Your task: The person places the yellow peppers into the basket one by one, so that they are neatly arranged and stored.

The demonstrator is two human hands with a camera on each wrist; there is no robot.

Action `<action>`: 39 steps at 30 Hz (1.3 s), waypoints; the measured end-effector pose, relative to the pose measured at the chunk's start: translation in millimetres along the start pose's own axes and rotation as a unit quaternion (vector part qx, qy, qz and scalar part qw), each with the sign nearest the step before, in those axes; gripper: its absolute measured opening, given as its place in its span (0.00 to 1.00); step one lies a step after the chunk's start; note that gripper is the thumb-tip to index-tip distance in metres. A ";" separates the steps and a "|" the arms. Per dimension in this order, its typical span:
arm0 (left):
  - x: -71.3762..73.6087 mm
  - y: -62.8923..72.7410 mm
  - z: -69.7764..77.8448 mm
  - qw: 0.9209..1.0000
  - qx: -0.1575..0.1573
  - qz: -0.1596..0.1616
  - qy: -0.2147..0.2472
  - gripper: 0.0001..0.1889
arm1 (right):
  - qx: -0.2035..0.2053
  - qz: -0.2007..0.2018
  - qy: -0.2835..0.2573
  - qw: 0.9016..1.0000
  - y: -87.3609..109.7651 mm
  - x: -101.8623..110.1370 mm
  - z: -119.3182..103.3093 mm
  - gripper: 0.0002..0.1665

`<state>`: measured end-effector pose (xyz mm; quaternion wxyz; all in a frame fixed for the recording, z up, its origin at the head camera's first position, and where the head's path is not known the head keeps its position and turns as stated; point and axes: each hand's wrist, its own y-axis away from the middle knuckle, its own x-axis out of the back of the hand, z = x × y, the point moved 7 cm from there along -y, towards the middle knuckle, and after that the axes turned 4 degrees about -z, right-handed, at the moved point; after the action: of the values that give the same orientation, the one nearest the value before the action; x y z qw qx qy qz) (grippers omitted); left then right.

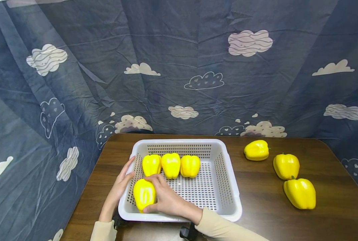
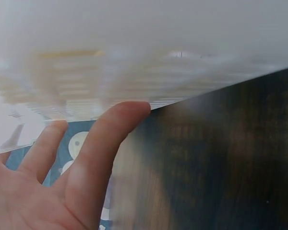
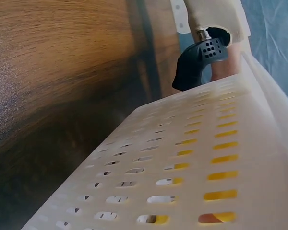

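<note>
My right hand [image 1: 170,200] grips a yellow bell pepper [image 1: 144,194] at the near left corner inside a white slotted plastic basket [image 1: 231,180]. Three more yellow peppers stand side by side in its back half: a left one [image 1: 151,166], a middle one [image 1: 171,166] and a right one [image 1: 190,166]. Against the outside of the basket's left wall lies my left hand [image 1: 120,189], its fingers extended along the rim. The left wrist view shows that hand's fingers [image 2: 101,148] touching the basket's side. In the right wrist view the basket wall [image 3: 261,148] hides the right hand's fingers, and yellow shows through the slots.
On the brown wooden table [image 1: 251,214], to the basket's right, lie a far pepper [image 1: 256,150], a middle pepper [image 1: 286,166] and a near pepper [image 1: 300,194]. A dark blue cloud-patterned curtain [image 1: 166,90] hangs behind the table. A black wrist camera [image 3: 201,62] sits by a sleeve.
</note>
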<state>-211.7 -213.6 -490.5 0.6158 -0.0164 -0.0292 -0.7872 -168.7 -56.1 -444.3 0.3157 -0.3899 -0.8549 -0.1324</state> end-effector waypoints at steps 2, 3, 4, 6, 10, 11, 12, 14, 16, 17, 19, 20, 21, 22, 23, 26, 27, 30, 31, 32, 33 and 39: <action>-0.1 0.0 0.4 1.000 -0.003 0.001 -0.001 0.28 | -0.001 0.000 0.002 1.000 -0.1 -0.3 0.0 0.50; -0.2 0.0 0.6 1.000 -0.005 0.001 0.000 0.28 | -0.001 0.000 0.001 1.000 -0.1 -0.4 0.1 0.50; -0.3 0.0 0.7 1.000 -0.006 0.001 0.000 0.28 | -0.002 0.000 0.001 1.000 -0.2 -0.6 0.2 0.50; -0.4 0.1 0.6 1.000 -0.007 0.001 0.001 0.28 | -0.002 -0.002 0.001 1.000 -0.2 -0.8 0.2 0.50; -0.3 0.2 0.8 1.000 -0.011 0.000 0.002 0.28 | -0.002 -0.005 0.001 1.000 -0.1 -0.9 0.0 0.50; -0.2 0.2 0.8 1.000 -0.012 -0.001 0.003 0.28 | -0.002 -0.006 0.003 1.000 -0.1 -0.9 -0.1 0.50; -0.2 0.2 1.0 1.000 -0.013 -0.001 0.002 0.28 | -0.002 -0.006 0.004 1.000 -0.1 -0.9 -0.1 0.50; -0.2 0.2 1.8 1.000 -0.018 -0.003 0.001 0.28 | -0.002 -0.008 0.006 1.000 0.1 -0.8 -0.5 0.49; -0.3 0.2 2.6 1.000 -0.022 -0.005 0.000 0.28 | -0.001 -0.010 0.007 1.000 0.4 -0.9 -0.8 0.47; -0.4 0.2 3.0 1.000 -0.025 -0.006 -0.001 0.28 | -0.001 -0.012 0.008 1.000 0.6 -0.9 -1.1 0.46; -0.8 0.3 4.0 1.000 -0.029 -0.008 -0.001 0.28 | 0.002 -0.015 0.013 1.000 1.1 -0.7 -2.0 0.44; -1.1 0.2 4.4 1.000 -0.030 -0.009 0.000 0.28 | 0.004 -0.017 0.016 1.000 1.2 -0.7 -2.2 0.43; -1.3 0.2 4.6 0.999 -0.030 -0.010 0.001 0.28 | 0.005 -0.018 0.018 1.000 1.3 -0.5 -2.4 0.42; -1.6 0.0 4.8 1.000 -0.029 -0.010 0.003 0.28 | 0.006 -0.018 0.020 1.000 1.5 -0.2 -2.8 0.42; -1.9 -0.2 4.9 1.000 -0.028 -0.011 0.006 0.28 | 0.008 -0.018 0.022 1.000 1.6 0.3 -3.1 0.41; -2.4 -0.7 5.0 1.000 -0.024 -0.010 0.012 0.28 | 0.011 -0.012 0.022 1.000 1.6 2.3 -3.2 0.40; -2.5 -0.9 4.8 1.000 -0.022 -0.009 0.012 0.28 | 0.011 -0.010 0.021 1.000 1.6 3.1 -3.1 0.40; -2.5 -0.7 4.2 1.000 -0.019 -0.008 0.012 0.28 | 0.008 -0.007 0.014 1.000 1.3 5.1 -2.1 0.40; -2.5 -0.6 3.9 1.000 -0.018 -0.008 0.010 0.28 | 0.005 -0.007 0.011 1.000 1.4 5.8 -1.7 0.39; -2.5 -0.3 3.6 1.000 -0.018 -0.008 0.009 0.28 | 0.002 -0.009 0.006 1.000 1.4 6.4 -1.3 0.39; -2.5 -0.1 3.3 1.000 -0.017 -0.009 0.010 0.28 | 0.000 -0.010 0.003 1.000 1.6 7.0 -1.2 0.39; -1.8 1.5 2.1 1.000 -0.017 -0.009 0.012 0.28 | -0.009 -0.011 -0.031 0.999 4.8 14.6 -2.4 0.38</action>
<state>-209.8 -212.0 -488.5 0.6087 -0.0170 -0.0083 -0.7932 -171.4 -45.5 -433.2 0.2838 -0.3873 -0.8674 -0.1308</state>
